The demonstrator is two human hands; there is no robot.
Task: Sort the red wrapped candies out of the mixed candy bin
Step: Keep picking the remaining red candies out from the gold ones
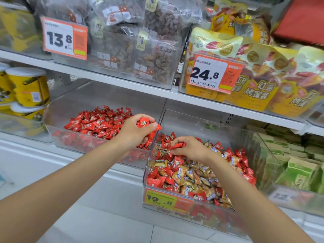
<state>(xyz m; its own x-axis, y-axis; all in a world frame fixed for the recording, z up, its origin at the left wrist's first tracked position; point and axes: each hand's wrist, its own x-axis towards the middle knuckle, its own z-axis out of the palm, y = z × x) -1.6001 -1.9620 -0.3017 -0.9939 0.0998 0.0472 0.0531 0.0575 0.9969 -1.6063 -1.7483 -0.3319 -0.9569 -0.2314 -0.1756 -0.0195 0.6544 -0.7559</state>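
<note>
A clear mixed candy bin [145, 174] holds red and gold wrapped candies [192, 176]. To its left stands a clear bin [50, 130] filled only with red wrapped candies [100, 123]. My left hand [135, 132] hovers over the wall between the two bins and grips a few red candies [145, 122]. My right hand [191, 149] rests on the mixed pile and pinches one red candy [177, 146] between thumb and fingers.
An orange price tag [166, 199] reading 19.8 hangs on the mixed bin's front. Yellow tubs [26, 86] stand at the left, green boxes [298, 172] at the right. The upper shelf [122, 81] carries bagged dried fruit and yellow snack packs.
</note>
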